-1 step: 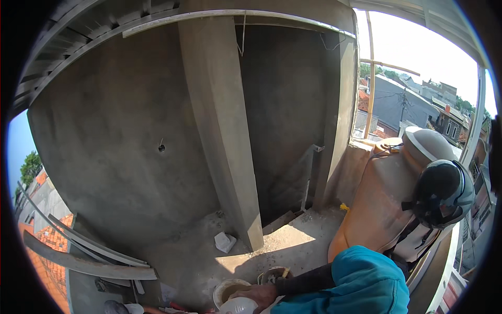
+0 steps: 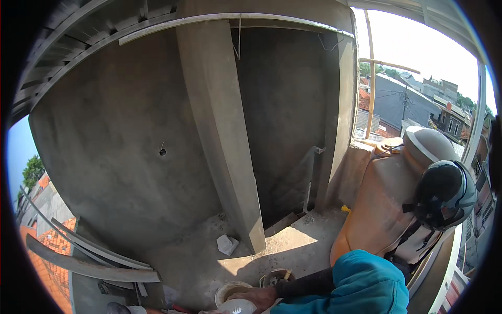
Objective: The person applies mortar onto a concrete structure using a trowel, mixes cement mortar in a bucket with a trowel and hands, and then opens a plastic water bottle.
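Note:
My right hand (image 2: 260, 298) reaches in from the right under a teal sleeve (image 2: 361, 277), with a dark undersleeve down to the wrist. It lies at the near rim of a pale bucket (image 2: 224, 291), its fingers bent down and closed beside a shiny white object (image 2: 236, 307). What they grip cannot be made out. A second, darker bucket (image 2: 270, 276) with a light-coloured stick in it stands right behind the wrist. At the lower left edge a strip of skin and a dark rounded thing (image 2: 117, 307) show; my left hand's fingers cannot be made out there.
A white block (image 2: 227, 245) lies by the foot of a grey plastered column (image 2: 222, 141). To the right stands a large orange tank (image 2: 366, 209) with a dark helmet (image 2: 442, 193) against it. Long curved-looking strips (image 2: 94, 266) lie at left. Rooftops show past the edges.
The whole view has shifted slightly. My right hand stays at the bucket, a little lower in the picture, and the white object beside it has turned or moved slightly.

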Available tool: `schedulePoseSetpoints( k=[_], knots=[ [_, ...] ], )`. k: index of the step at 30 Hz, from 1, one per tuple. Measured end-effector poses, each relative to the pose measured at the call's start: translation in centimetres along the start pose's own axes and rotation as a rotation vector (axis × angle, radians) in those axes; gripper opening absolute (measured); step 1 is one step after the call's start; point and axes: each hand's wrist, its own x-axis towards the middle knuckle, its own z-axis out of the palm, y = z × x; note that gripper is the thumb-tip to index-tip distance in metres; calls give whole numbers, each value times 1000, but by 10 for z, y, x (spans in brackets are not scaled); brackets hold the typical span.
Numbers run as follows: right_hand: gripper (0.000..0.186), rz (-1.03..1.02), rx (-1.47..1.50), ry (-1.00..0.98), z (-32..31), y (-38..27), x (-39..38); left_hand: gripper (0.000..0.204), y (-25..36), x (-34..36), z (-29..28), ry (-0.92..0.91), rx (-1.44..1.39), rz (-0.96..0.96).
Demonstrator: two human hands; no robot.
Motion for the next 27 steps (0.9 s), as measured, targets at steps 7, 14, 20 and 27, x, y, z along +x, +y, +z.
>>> schedulePoseSetpoints(
  k=[7, 14, 20, 27],
  knots=[
    [39, -362, -66, 522, -13, -58, 15, 30, 125, 81, 21, -139, -69, 65],
    [51, -219, 50, 561, -21, -65, 7, 26, 125, 99, 40, 40, 172, -22],
    [63, -25, 134, 592, -23, -68, -1, 30, 102, 86, 60, 320, 470, -57],
    [96, 83, 176, 421, -24, -63, -7, 35, 83, 58, 45, 192, -251, -51]
  ],
)
